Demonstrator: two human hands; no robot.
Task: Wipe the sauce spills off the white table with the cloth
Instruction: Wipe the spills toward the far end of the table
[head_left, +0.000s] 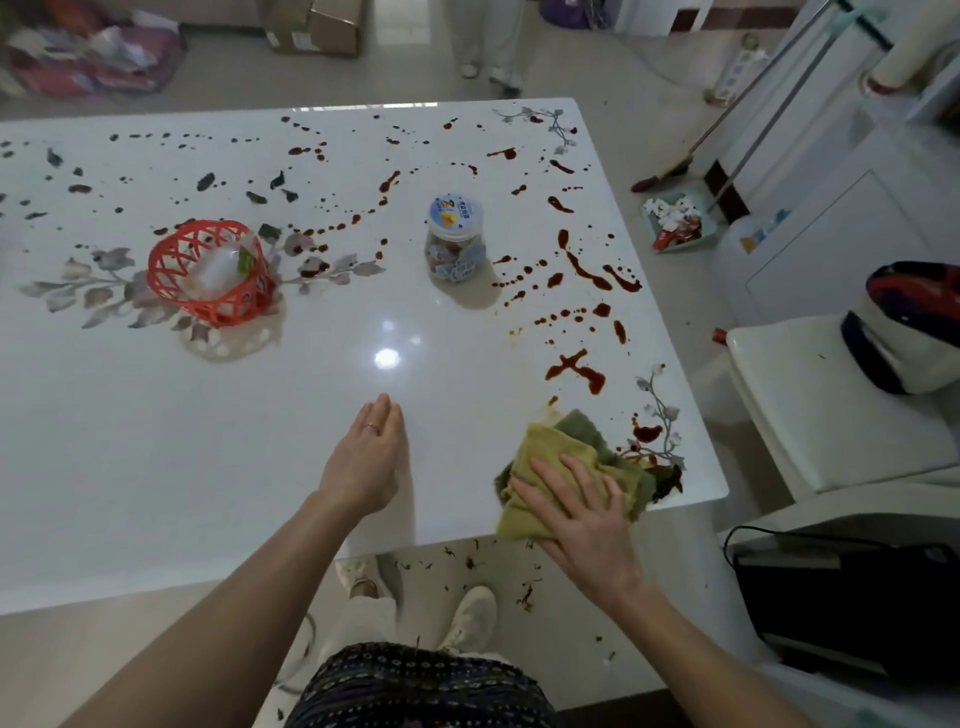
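Wiping under way at near right corner: right hand (582, 512) presses cloth (558, 467) flat, fingers straight. Left hand (366, 457) released, resting on tabletop (208, 467). Next: likely sweep toward sauce (576, 369) just beyond.

A clear plastic jar (456, 239) with a pale blue lid, packed with small wrapped items, stands upright. Left of the jar sits a red lattice basket (210, 273) holding something white. Right of the jar, on the floor, lies a green dustpan (675, 221) full of wrappers, with a broom (670, 174) just behind it. Nearer and further right stands a white chair (810, 405) carrying a bag (909, 327). Far behind the jar is a cardboard box (317, 26).
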